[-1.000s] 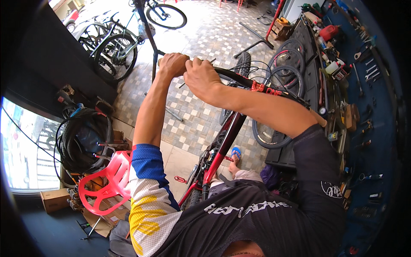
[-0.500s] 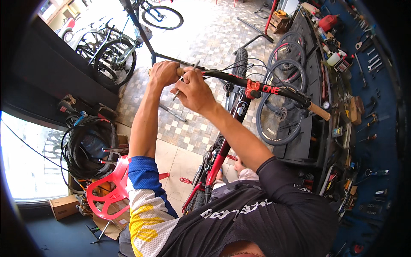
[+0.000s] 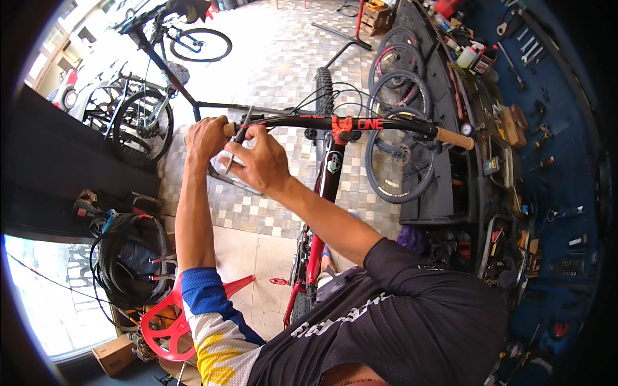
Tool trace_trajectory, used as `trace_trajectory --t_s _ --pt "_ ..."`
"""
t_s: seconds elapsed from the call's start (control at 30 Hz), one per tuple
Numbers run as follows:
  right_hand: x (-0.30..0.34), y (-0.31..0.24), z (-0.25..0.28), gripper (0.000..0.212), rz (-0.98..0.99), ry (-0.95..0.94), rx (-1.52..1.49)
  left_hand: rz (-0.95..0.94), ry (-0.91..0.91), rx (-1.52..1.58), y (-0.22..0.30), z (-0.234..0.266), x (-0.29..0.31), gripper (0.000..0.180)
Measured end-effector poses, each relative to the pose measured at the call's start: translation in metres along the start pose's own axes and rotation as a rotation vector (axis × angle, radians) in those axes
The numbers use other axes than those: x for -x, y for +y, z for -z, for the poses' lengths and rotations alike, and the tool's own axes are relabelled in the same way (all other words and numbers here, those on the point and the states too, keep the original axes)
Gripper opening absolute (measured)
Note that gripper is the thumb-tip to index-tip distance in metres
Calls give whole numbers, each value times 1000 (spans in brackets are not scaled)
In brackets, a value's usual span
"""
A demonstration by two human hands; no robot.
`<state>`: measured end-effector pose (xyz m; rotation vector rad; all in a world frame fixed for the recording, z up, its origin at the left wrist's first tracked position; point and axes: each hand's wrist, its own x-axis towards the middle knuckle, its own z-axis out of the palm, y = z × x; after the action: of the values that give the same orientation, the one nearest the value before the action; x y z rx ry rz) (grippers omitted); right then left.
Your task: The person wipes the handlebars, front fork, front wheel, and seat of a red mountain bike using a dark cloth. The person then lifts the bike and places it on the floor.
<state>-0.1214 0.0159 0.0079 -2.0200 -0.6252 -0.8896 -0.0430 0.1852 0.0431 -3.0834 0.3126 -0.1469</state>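
A bicycle with a black handlebar, a red stem and a black-and-red frame stands before me. My left hand is wrapped round the tan grip at the bar's left end, covering most of it. Just inboard, my right hand pinches a thin grey metal rod that slants across the bar, its upper end above it. Whether the rod touches the bar or a part on it, I cannot tell. A matching tan grip is on the bar's right end.
Several loose wheels lean against a dark cabinet on the right, below a blue wall of tools. At left are coiled tyres and a red plastic chair. A dark stand rises beyond my left hand.
My view has shifted, and the bar now lies more level across it. Both hands stay by the left grip; the rod in my right hand has tilted more upright.
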Motion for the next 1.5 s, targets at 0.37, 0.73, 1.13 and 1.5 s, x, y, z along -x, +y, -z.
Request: trace_trajectory --t_s 0.37,0.73,1.13,1.5 --pt "-22 39 1 17 323 -85 -167 30 -23 34 -8 -7 -4 29" --pt "10 32 -9 19 94 53 -330 24 5 -5 2 -2 -1 23" --pt "-4 33 -8 28 -362 -245 -1200 -121 176 -15 -23 -27 3 23" --pt "-7 42 -16 21 -309 -348 -1049 -105 202 7 -13 -27 2 20"
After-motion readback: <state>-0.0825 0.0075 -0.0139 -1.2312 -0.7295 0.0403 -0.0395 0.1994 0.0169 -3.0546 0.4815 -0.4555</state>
